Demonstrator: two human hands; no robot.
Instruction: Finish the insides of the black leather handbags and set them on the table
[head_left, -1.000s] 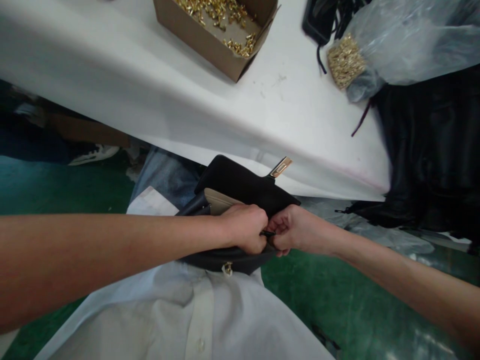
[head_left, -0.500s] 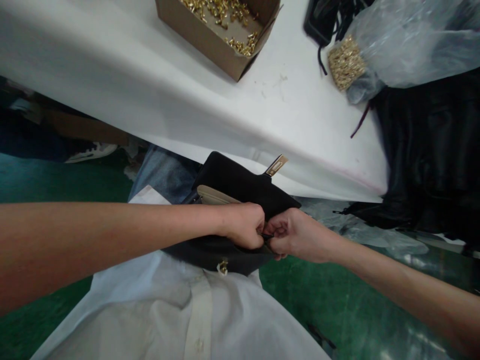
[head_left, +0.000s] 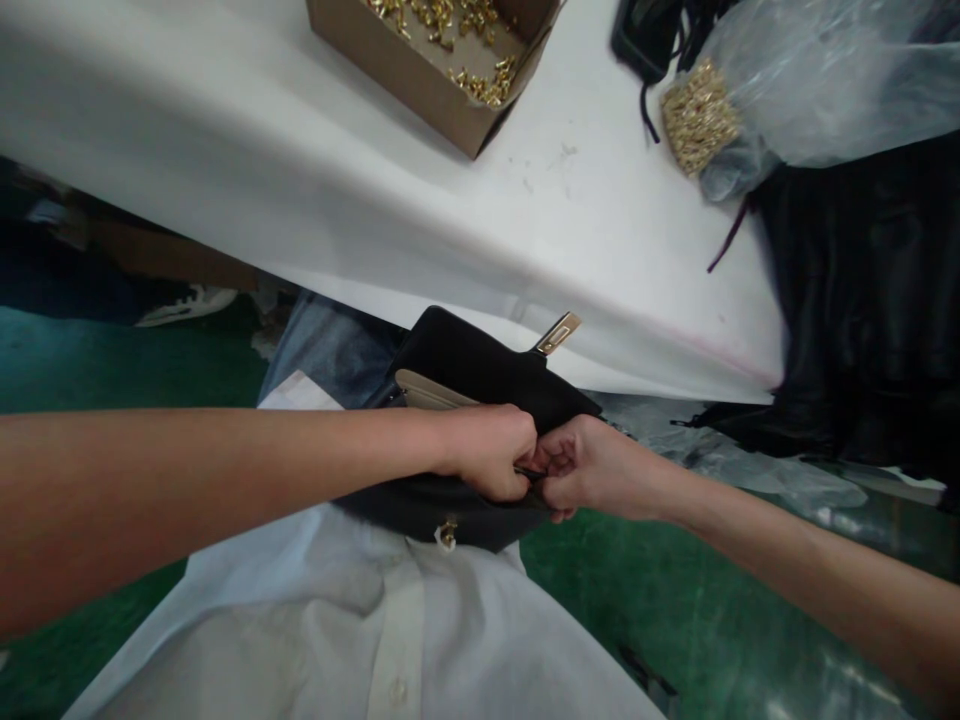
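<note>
A black handbag (head_left: pixel 480 360) rests on my lap, its flap raised toward the table. At the flap's edge sticks out a gold metal clasp (head_left: pixel 559 334), and a gold turn lock (head_left: pixel 447 534) sits on the bag's front. A beige inner panel (head_left: pixel 431 390) shows beside my wrist. My left hand (head_left: pixel 499 450) is closed over the bag's opening. Facing it, my right hand (head_left: pixel 574 468) pinches at the right end of the opening. Between the fingertips lies a small dark piece, mostly covered, whose kind I cannot make out.
A cardboard box (head_left: pixel 405 75) of small gold fittings stands on the white table (head_left: pixel 600 240). To its right are a clear plastic bag (head_left: pixel 825 90), a bundle of gold pieces (head_left: pixel 699 118) and black material (head_left: pixel 870 300) hanging over the edge. A person's shoe (head_left: pixel 187 303) shows at left.
My left hand has shifted very slightly to the right, closer to my right hand. The view has moved a little; the handbag stays in place.
</note>
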